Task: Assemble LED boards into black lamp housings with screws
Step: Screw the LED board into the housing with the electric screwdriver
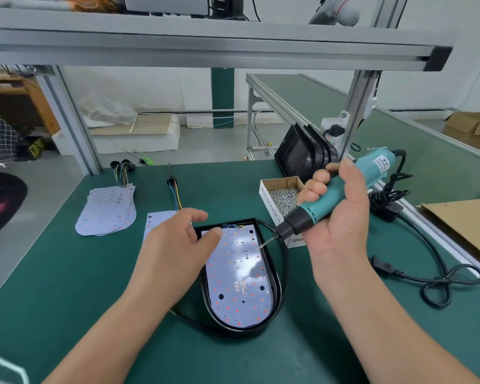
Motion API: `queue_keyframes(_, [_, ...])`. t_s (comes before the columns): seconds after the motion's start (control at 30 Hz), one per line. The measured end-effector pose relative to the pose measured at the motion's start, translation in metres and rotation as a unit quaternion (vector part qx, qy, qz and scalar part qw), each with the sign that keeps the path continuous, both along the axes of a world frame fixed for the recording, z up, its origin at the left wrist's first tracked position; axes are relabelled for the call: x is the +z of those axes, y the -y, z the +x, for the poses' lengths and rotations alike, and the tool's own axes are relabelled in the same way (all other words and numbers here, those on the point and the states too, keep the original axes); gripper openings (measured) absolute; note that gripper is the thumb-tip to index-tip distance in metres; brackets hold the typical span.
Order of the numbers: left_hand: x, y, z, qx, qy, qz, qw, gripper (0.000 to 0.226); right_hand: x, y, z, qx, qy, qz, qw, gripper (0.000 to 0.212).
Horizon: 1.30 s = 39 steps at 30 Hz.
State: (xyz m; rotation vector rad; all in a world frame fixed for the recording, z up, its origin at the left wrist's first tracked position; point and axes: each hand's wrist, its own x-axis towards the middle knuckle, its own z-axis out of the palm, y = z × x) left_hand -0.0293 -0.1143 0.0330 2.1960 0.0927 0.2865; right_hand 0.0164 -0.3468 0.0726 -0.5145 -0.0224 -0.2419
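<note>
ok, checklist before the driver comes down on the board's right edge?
1. LED board lies inside housing: ok.
2. Right hand grips screwdriver: ok.
3. Bit tip lined up on a board hole: cannot tell.
4. Left hand steadying, thumb at the far left corner: ok.
5. Screwdriver upright over the board: not ok, tilted.

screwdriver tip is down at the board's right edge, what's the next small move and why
Probably press the screwdriver into the hole and run it. The right hand grips it with the tip at the right edge of the LED board, which sits in the black housing, and the left hand rests its thumb near the board's upper left corner.
</note>
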Motion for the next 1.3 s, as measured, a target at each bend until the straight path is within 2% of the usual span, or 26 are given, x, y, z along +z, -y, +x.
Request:
queue_keyframes(0.1, [-0.005,-0.013,0.013,0.024,-0.066,0.055,0.996,0.043,-0.002,0.000,0.001,0.002,0.001,-0.007,1.000,0.016])
queue_keyframes(0.2, [-0.013,-0.017,0.021,0.005,-0.122,0.008,0.992,0.052,-0.003,0.000,0.002,0.008,0.005,-0.016,1.000,0.015])
queue_keyframes(0.33, [-0.023,-0.011,0.025,-0.023,-0.127,0.022,0.991,0.041,-0.007,-0.001,0.004,0.016,-0.001,-0.050,0.999,0.015])
queue_keyframes(0.43, [-0.026,-0.009,0.030,-0.036,-0.125,0.014,0.991,0.049,-0.010,-0.002,0.005,0.019,-0.004,-0.078,0.997,0.016])
queue_keyframes(0.57, [-0.028,-0.007,0.034,-0.074,-0.120,-0.006,0.990,0.023,-0.011,-0.001,0.004,0.027,-0.004,-0.102,0.994,0.016])
queue_keyframes(0.83, [-0.033,-0.009,0.037,-0.098,-0.119,-0.025,0.988,0.026,-0.022,-0.002,-0.006,0.050,0.004,-0.149,0.988,0.027])
queue_keyframes(1.07, [-0.035,-0.009,0.039,-0.078,-0.128,-0.036,0.988,0.022,-0.026,-0.004,-0.008,0.055,0.009,-0.185,0.981,0.015])
queue_keyframes(1.17, [-0.035,-0.009,0.040,-0.070,-0.129,-0.046,0.988,0.029,-0.025,-0.006,-0.011,0.063,0.014,-0.186,0.980,0.014])
queue_keyframes(1.3, [-0.034,-0.008,0.038,-0.077,-0.120,-0.045,0.989,0.018,-0.024,-0.015,-0.018,0.080,0.030,-0.179,0.980,0.013])
